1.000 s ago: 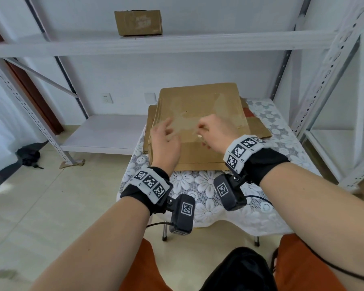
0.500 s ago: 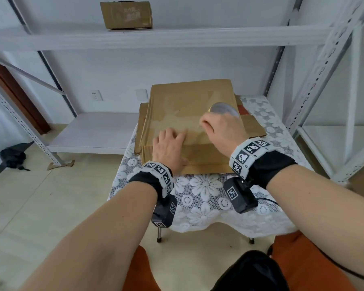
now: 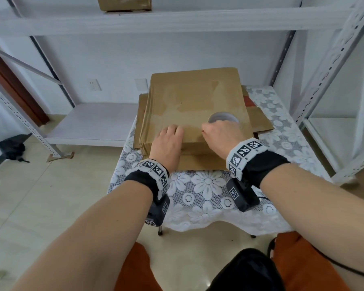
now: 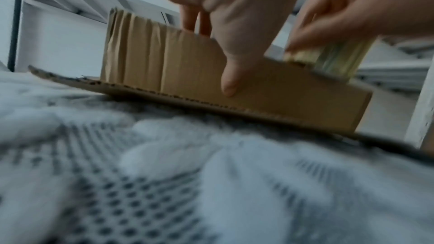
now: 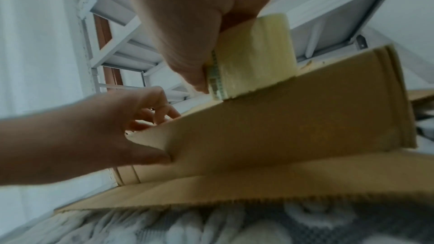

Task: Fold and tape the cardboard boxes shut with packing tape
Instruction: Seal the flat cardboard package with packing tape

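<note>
A flat brown cardboard box (image 3: pixel 194 101) lies on top of flattened cardboard sheets (image 3: pixel 261 120) on a small table. My left hand (image 3: pixel 169 141) presses on the box's near top edge, fingers on top and thumb (image 4: pixel 231 79) down the front wall. My right hand (image 3: pixel 221 136) grips a roll of clear packing tape (image 3: pixel 223 118), which stands on the box top to the right of the left hand. In the right wrist view the tape roll (image 5: pixel 251 57) touches the box's top edge (image 5: pixel 281 118). Shiny tape strips show across the lid.
The table wears a white lace flower cloth (image 3: pixel 206 192). White metal shelving (image 3: pixel 177 19) surrounds the table; another brown box (image 3: pixel 124 3) sits on the upper shelf. A low white shelf (image 3: pixel 93 122) lies to the left, a black object (image 3: pixel 11 147) on the floor.
Both hands came down onto the box. The left hand settled flat on the near edge; the right hand brought the tape roll down onto the lid at the right.
</note>
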Tool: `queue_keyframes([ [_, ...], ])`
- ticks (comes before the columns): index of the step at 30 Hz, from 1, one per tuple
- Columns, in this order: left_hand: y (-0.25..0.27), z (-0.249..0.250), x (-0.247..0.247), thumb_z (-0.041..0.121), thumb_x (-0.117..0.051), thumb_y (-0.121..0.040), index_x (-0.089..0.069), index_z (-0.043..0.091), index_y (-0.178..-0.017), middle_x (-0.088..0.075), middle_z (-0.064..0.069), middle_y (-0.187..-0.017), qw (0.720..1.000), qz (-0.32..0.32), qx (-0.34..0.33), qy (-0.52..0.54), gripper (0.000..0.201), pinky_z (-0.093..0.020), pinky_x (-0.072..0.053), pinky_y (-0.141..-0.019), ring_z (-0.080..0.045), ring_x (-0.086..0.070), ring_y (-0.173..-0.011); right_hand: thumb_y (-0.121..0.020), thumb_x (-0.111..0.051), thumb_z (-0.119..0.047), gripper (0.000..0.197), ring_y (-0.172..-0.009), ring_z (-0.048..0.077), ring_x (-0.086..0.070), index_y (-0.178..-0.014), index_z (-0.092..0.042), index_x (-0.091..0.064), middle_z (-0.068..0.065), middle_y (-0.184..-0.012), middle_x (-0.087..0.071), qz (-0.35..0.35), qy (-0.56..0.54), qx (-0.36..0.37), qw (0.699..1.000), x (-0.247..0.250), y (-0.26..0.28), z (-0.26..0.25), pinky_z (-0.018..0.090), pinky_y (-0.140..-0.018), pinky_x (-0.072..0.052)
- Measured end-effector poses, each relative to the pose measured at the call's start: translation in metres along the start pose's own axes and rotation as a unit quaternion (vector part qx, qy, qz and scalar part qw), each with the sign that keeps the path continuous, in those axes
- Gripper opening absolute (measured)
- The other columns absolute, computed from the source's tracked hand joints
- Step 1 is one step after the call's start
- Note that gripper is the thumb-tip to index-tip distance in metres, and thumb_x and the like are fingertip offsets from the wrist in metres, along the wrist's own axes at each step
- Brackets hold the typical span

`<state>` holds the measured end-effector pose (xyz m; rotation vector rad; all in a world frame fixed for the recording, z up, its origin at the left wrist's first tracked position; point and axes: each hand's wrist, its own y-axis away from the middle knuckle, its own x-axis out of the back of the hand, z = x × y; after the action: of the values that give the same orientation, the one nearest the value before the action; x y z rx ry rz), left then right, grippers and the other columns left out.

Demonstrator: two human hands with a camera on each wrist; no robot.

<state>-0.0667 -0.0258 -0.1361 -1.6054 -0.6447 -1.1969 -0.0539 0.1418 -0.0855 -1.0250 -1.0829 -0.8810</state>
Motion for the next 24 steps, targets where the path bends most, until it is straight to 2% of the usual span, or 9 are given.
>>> queue_keyframes([
  [2,0.001,-0.002,0.006,0.019,-0.072,-0.074,-0.046,0.01,-0.109,-0.05,-0.006,-0.113,0.998,-0.043,-0.007,0.036,0.045,-0.031,-0.043,-0.086,-0.024,-0.051,-0.101,-0.096,-0.043,-0.006,0.017,-0.057,0.023,-0.055,-0.087,-0.011,-0.056,0.005,-0.067,-0.062,-0.01,-0.008,-0.006,1.0,0.0,0.0,-0.001,0.03,-0.051,-0.042],
  [4,0.003,-0.004,0.008,0.039,-0.08,-0.065,-0.035,0.011,-0.131,-0.042,-0.008,-0.128,0.994,-0.101,-0.026,0.022,0.085,-0.034,-0.038,-0.1,-0.025,-0.044,-0.116,-0.097,-0.041,-0.008,0.017,-0.058,0.023,-0.053,-0.088,-0.011,-0.056,0.006,-0.069,-0.062,-0.005,-0.01,-0.007,1.0,0.001,-0.002,-0.001,0.03,-0.052,-0.04],
  [6,0.005,-0.002,0.008,0.059,-0.083,-0.054,-0.009,0.017,-0.15,-0.03,-0.011,-0.144,0.988,-0.145,-0.045,-0.024,0.128,-0.046,-0.029,-0.112,-0.031,-0.031,-0.132,-0.098,-0.039,-0.009,0.019,-0.059,0.024,-0.051,-0.087,-0.013,-0.054,0.005,-0.067,-0.057,-0.004,-0.014,-0.012,1.0,0.004,-0.005,-0.002,0.03,-0.052,-0.038],
  [8,0.005,0.001,0.006,0.068,-0.081,-0.051,0.004,0.022,-0.152,-0.018,-0.013,-0.152,0.98,-0.185,-0.037,-0.065,0.14,-0.054,-0.022,-0.116,-0.037,-0.02,-0.14,-0.098,-0.039,-0.01,0.019,-0.06,0.023,-0.051,-0.088,-0.012,-0.055,0.004,-0.067,-0.054,-0.004,-0.017,-0.016,1.0,0.004,-0.007,-0.003,0.03,-0.052,-0.038],
  [10,0.003,0.004,0.006,0.064,-0.08,-0.054,0.003,0.023,-0.152,-0.017,-0.015,-0.152,0.976,-0.195,-0.033,-0.09,0.136,-0.055,-0.022,-0.115,-0.039,-0.019,-0.14,-0.098,-0.039,-0.011,0.019,-0.061,0.024,-0.052,-0.09,-0.011,-0.056,0.006,-0.071,-0.06,-0.008,-0.022,-0.021,1.0,0.004,-0.006,-0.001,0.031,-0.053,-0.04],
  [13,0.0,0.01,0.008,0.049,-0.078,-0.063,-0.007,0.021,-0.152,-0.027,-0.016,-0.146,0.977,-0.176,-0.043,-0.114,0.117,-0.053,-0.031,-0.111,-0.039,-0.03,-0.132,-0.098,-0.039,-0.012,0.019,-0.067,0.026,-0.058,-0.093,-0.011,-0.058,0.008,-0.077,-0.064,-0.007,-0.033,-0.026,0.999,0.004,-0.006,0.002,0.033,-0.057,-0.045],
  [16,-0.01,0.005,0.015,0.031,-0.071,-0.075,-0.034,0.02,-0.142,-0.045,-0.008,-0.133,0.986,-0.161,-0.032,-0.039,0.077,-0.039,-0.046,-0.099,-0.027,-0.046,-0.117,-0.097,-0.041,-0.012,0.02,-0.075,0.028,-0.063,-0.094,-0.01,-0.061,0.009,-0.081,-0.066,-0.007,-0.051,-0.027,0.998,0.004,-0.007,0.003,0.036,-0.064,-0.049],
  [18,-0.018,-0.006,0.022,0.031,-0.069,-0.083,-0.049,0.018,-0.13,-0.053,-0.003,-0.122,0.989,-0.145,-0.021,-0.007,0.053,-0.031,-0.051,-0.087,-0.02,-0.054,-0.104,-0.096,-0.042,-0.012,0.022,-0.079,0.028,-0.064,-0.096,-0.011,-0.064,0.008,-0.084,-0.068,-0.012,-0.065,-0.026,0.997,0.006,-0.009,0.004,0.038,-0.069,-0.052],
  [24,-0.022,-0.016,0.02,0.04,-0.064,-0.089,-0.056,0.015,-0.128,-0.056,-0.003,-0.121,0.993,-0.12,-0.017,0.008,0.047,-0.032,-0.048,-0.087,-0.022,-0.058,-0.103,-0.094,-0.043,-0.013,0.023,-0.073,0.022,-0.058,-0.086,-0.012,-0.064,0.004,-0.079,-0.063,-0.02,-0.071,0.0,0.997,0.02,-0.012,-0.002,0.039,-0.07,-0.052],
])
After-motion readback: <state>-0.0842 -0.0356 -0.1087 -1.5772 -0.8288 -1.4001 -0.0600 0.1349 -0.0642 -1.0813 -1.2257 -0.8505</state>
